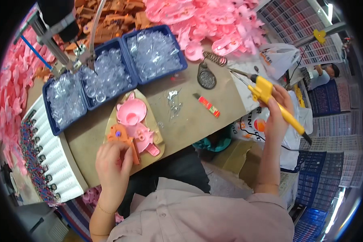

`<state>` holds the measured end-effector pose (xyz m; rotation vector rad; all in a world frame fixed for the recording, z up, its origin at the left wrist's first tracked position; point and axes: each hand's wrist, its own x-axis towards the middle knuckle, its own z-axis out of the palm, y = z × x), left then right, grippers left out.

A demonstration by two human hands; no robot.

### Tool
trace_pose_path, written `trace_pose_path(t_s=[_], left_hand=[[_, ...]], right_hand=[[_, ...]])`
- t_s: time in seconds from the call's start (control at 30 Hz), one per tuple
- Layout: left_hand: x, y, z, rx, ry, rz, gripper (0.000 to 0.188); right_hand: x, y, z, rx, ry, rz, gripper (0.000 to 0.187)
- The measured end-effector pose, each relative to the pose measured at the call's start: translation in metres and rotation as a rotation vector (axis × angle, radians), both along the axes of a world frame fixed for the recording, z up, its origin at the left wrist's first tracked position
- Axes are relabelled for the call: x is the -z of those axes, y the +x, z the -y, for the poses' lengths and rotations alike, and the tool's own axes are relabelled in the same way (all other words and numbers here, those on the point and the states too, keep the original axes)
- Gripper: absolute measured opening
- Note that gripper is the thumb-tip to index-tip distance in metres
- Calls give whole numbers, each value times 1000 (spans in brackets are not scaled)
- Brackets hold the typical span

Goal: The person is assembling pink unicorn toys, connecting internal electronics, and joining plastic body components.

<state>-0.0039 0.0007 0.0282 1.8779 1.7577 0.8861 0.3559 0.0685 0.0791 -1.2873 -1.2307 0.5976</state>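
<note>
My right hand (276, 111) is wrapped round a yellow soldering iron (264, 88) with a trigger-like body, its metal tip pointing left over the table. My left hand (113, 161) is closed, fingers curled together at the lower end of an orange plastic part (119, 133) with a small purple piece on it. What those fingers pinch, if anything, is hidden. Beside the orange part lies a pink pig-shaped plastic shell (132, 111), with another pink piece (144, 137) below it. All rest on a tan holder (159, 141) at the table's near edge.
Blue bins (181, 60) of clear plastic pieces stand behind the holder. A red craft knife (209, 105), a black tag-shaped stand with a coil (206, 76) and wire scraps (173, 103) lie to the right. Pink shells (213, 20) pile up behind; a white tray (54, 157) with wired parts sits left.
</note>
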Motion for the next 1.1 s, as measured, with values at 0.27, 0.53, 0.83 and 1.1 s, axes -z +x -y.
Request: trace_pose_path(t_s=[0.27,0.53,0.83,1.1], left_hand=[[-8,-34,1,-55,119,12,19],[1,-50,20,114,-68,-43,17],[-15,-72,15,5,-447,459,12],[0,-54,-6,-136,-155,889,22]], right_hand=[[57,3,-59,11,-90,116,47],[40,-155,-22,-833,-89,530,12],[31,-223,-86,-1208,75,730,12],[17,-174,-39,-638,227,733,7]])
